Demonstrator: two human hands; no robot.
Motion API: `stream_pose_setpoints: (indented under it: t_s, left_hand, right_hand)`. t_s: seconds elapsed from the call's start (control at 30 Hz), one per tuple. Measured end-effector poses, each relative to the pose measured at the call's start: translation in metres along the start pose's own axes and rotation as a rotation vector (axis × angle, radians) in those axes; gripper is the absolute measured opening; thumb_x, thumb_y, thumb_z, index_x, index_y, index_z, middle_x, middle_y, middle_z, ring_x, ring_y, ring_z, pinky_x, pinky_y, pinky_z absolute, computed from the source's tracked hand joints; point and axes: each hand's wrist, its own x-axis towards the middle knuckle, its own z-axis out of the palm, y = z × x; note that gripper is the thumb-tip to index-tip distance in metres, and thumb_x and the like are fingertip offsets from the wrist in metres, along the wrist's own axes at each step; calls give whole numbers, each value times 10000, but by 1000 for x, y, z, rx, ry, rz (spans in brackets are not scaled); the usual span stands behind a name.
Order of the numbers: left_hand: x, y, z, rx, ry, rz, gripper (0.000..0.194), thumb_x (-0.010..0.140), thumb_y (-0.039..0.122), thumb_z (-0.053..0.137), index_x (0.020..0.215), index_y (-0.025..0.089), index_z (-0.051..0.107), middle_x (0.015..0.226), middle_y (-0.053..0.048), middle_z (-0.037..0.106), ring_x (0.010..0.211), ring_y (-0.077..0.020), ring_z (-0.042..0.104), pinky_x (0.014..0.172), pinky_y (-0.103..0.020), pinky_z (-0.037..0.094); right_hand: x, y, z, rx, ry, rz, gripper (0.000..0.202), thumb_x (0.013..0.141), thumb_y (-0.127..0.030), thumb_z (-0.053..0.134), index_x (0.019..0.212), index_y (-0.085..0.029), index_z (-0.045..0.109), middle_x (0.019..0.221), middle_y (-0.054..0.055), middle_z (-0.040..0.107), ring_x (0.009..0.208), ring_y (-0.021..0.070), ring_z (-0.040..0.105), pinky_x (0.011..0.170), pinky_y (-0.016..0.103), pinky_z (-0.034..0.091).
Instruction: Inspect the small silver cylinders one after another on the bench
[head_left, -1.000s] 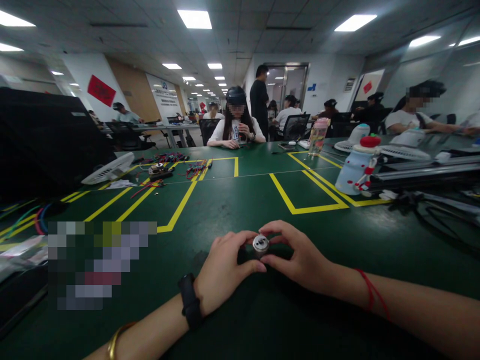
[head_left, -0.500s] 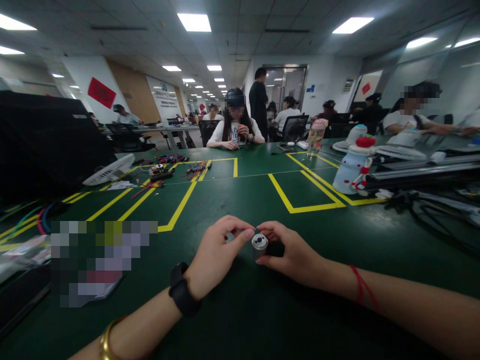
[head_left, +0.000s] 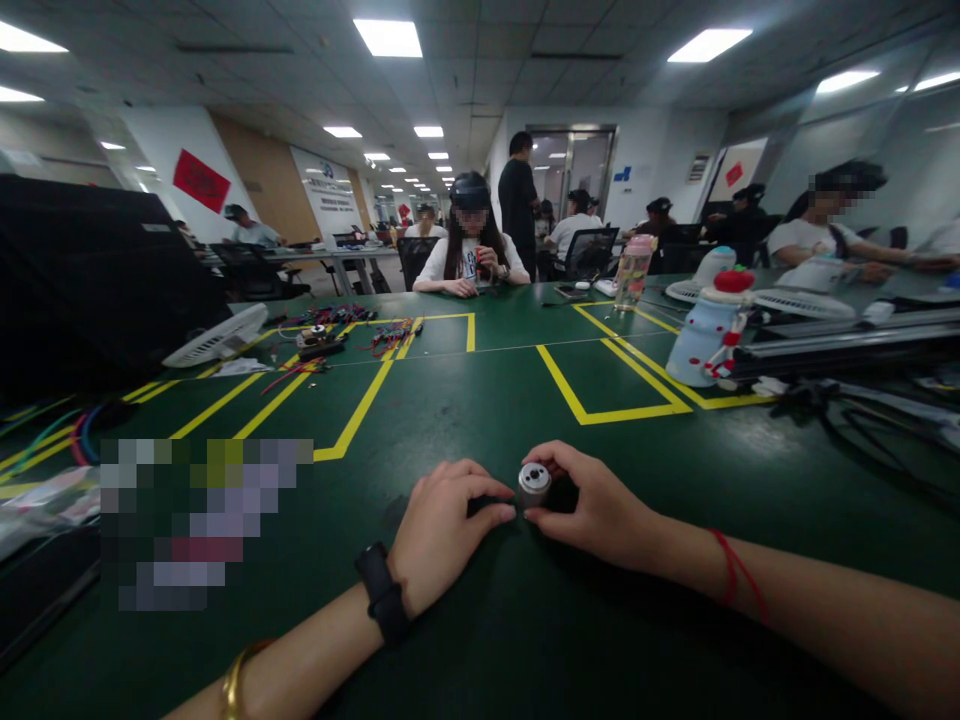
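Observation:
A short silver metal cylinder (head_left: 535, 487) stands upright in front of me, its round top face marked with dark holes. My right hand (head_left: 592, 505) grips it from the right, thumb at the near side and fingers behind. Just left of the cylinder is my left hand (head_left: 450, 525), its thumb and forefinger tips drawn close in a pinch. Whatever might sit between those tips is too small to make out. Under both hands lies the dark green tabletop (head_left: 465, 410).
Bundles of coloured wires (head_left: 394, 338) and a white fan (head_left: 217, 338) lie to the left. A blue bottle with a red top (head_left: 696, 345) and dark metal rails (head_left: 847, 345) are on the right. Yellow tape (head_left: 637, 413) marks the table; a person (head_left: 469, 235) sits opposite.
The cylinder and my right hand have shifted slightly right. My left hand has dropped from beside the cylinder's top to its lower left side.

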Motion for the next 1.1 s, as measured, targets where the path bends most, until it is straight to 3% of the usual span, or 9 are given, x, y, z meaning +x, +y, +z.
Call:
stream_pose_setpoints:
  t_s: [0.13, 0.3, 0.47, 0.57, 0.7, 0.8, 0.87, 0.97, 1.1]
  left_hand:
    - [-6, -7, -28, -37, 51, -52, 271, 922, 380, 484, 1020, 253, 702, 1045, -46, 680, 966, -217, 607, 853, -355, 466]
    - [-34, -46, -66, -187, 170, -328, 358, 891, 496, 495, 1023, 219, 679, 891, -24, 686, 805, -200, 618, 729, -311, 478]
    - [-48, -73, -67, -349, 269, -438, 415, 847, 544, 535, 1006, 185, 670, 729, 4, 622, 679, -165, 567, 613, -267, 449]
    - [-45, -76, -62, -362, 270, -445, 415, 847, 544, 544, 1024, 189, 665, 748, 2, 624, 689, -165, 565, 630, -266, 446]
    - [-43, -79, -60, -342, 247, -464, 404, 853, 542, 539, 1034, 203, 662, 778, 3, 626, 711, -167, 561, 635, -260, 435]
    - [-44, -80, -60, -287, 241, -471, 409, 844, 556, 534, 1025, 216, 673, 736, 16, 610, 673, -165, 545, 595, -249, 412]
    - [-45, -78, -60, -240, 219, -474, 413, 841, 566, 528, 1020, 225, 680, 726, 17, 610, 666, -170, 544, 581, -246, 400]
    - [-46, -71, -60, -184, 170, -459, 405, 840, 575, 521, 996, 238, 684, 747, 15, 622, 695, -182, 558, 593, -249, 395]
    - [-46, -63, -61, -166, 147, -456, 392, 851, 574, 507, 982, 246, 677, 719, 23, 599, 682, -181, 552, 596, -251, 396]
  right_hand:
    - [-2, 6, -25, 96, 85, 137, 475, 755, -354, 672, 1154, -174, 488, 1090, 75, 606, 952, 138, 608, 830, 282, 518]
    - [-38, 48, -123, -356, 415, 371, 612, 754, -493, 642, 1262, -191, 485, 1087, 107, 608, 857, 162, 615, 752, 306, 508]
    - [-100, 109, -226, -759, 639, 721, 594, 725, -535, 630, 1180, -158, 572, 972, 185, 620, 720, 234, 595, 597, 387, 462]
    - [-116, 122, -246, -842, 687, 793, 676, 656, -588, 670, 1151, -137, 582, 997, 237, 607, 818, 303, 605, 640, 443, 466]
    - [-91, 91, -201, -1025, 690, 463, 769, 687, -599, 643, 1285, -137, 499, 1322, 254, 437, 1278, 423, 344, 982, 605, 287]
    - [-51, 49, -125, -870, 329, 135, 500, 782, -558, 590, 1158, -229, 606, 1220, 102, 548, 1169, 258, 479, 995, 445, 379]
    - [-24, 23, -70, -515, 36, 54, 447, 794, -509, 616, 1158, -250, 633, 1205, 77, 553, 1108, 211, 503, 949, 400, 422]
    - [7, 1, -10, -261, -155, -21, 412, 730, -490, 697, 1079, -271, 693, 1101, 56, 597, 1010, 180, 514, 876, 352, 444]
    - [20, -2, -11, -225, -115, 3, 186, 820, -394, 629, 852, -234, 720, 918, 25, 643, 884, 139, 552, 799, 301, 443]
